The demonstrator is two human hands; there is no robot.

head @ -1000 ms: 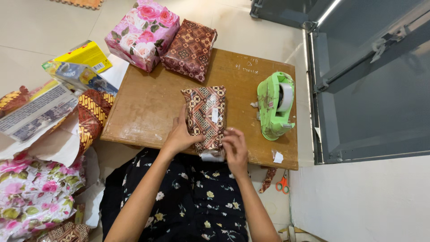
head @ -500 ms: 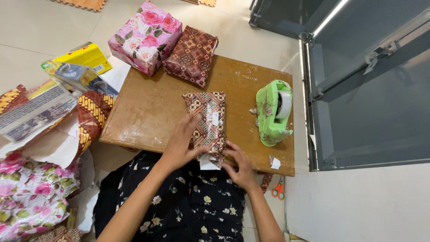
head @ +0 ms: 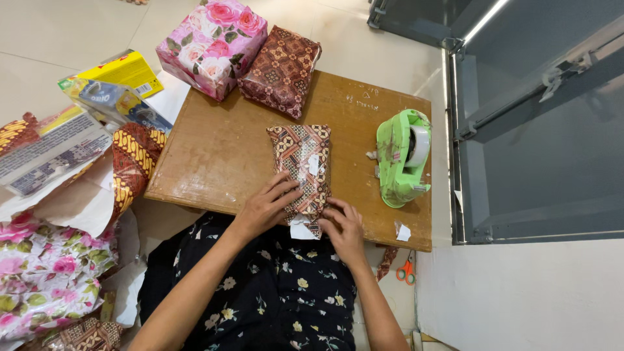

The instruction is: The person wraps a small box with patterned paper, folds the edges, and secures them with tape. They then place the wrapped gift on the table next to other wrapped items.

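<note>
A parcel wrapped in brown patterned paper (head: 301, 162) lies lengthwise on the small wooden table (head: 221, 153). My left hand (head: 265, 207) rests flat on its near left side, fingers spread over the paper. My right hand (head: 344, 227) presses the near end, where a white flap of paper (head: 300, 229) sticks out past the table's front edge. A green tape dispenser (head: 403, 156) stands to the right of the parcel, a hand's width away.
A pink floral wrapped box (head: 209, 45) and a dark brown wrapped parcel (head: 281, 70) sit at the table's far edge. Sheets of wrapping paper (head: 55, 260) and boxes (head: 120, 81) lie on the floor left. Orange-handled scissors (head: 407, 272) lie on the floor right, by a grey metal frame (head: 520, 130).
My left hand slid down from the parcel's left side onto its near end. My right hand moved up from below the table edge and now presses the near end fold.
</note>
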